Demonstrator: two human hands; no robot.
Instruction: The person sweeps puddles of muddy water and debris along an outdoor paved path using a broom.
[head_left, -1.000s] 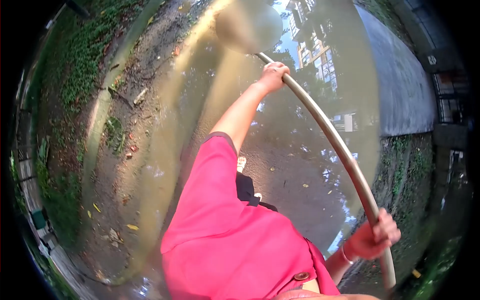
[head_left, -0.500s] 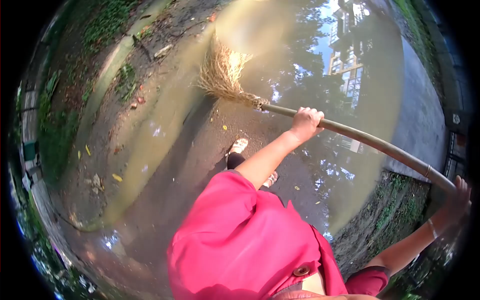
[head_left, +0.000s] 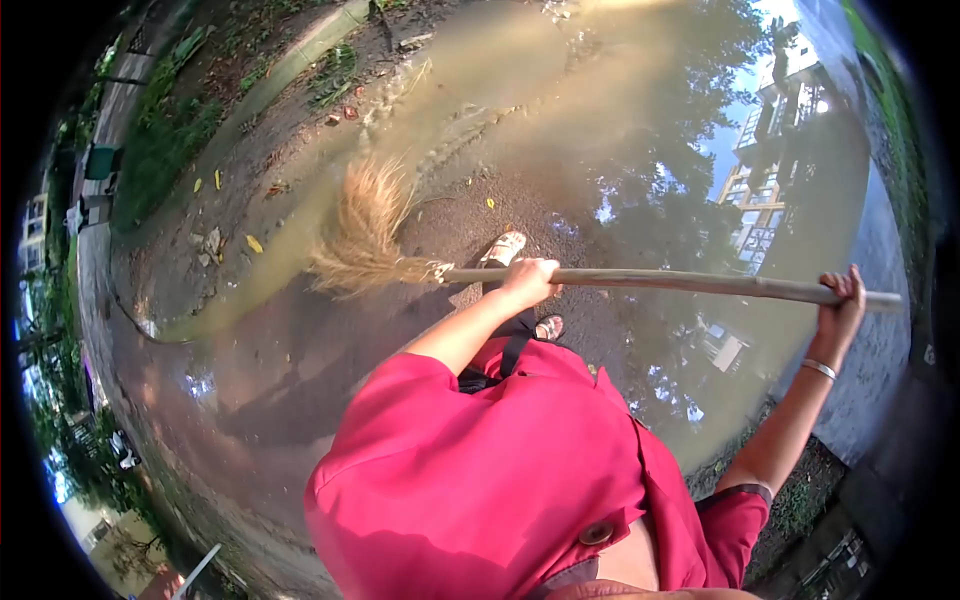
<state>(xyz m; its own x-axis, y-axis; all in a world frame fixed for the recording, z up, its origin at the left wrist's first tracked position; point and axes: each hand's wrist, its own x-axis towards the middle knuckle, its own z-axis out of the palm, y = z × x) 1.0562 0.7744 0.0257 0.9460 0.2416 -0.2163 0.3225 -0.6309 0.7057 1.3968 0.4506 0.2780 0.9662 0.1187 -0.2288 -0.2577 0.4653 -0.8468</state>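
A long-handled broom [head_left: 690, 282] lies nearly level across my front, its straw bristles [head_left: 362, 238] out to the left, over the edge of the muddy water. My left hand [head_left: 530, 282] is wrapped round the wooden handle close to the bristles. Near the handle's far right end, my right hand [head_left: 843, 298] grips it with a bangle on the wrist. Below the broom, my sandalled feet [head_left: 507, 245] stand on wet, dark ground.
A murky puddle [head_left: 640, 130] spreads ahead and right, reflecting trees and a building. Pale paving [head_left: 880, 330] borders it on the right. To the left run a muddy strip with fallen leaves [head_left: 254, 243], a low kerb [head_left: 290, 65] and green plants [head_left: 165, 150].
The bristles have swept left and back toward me, leaving ripples on the water. My left hand has moved left and nearer; my right hand has come up and inward.
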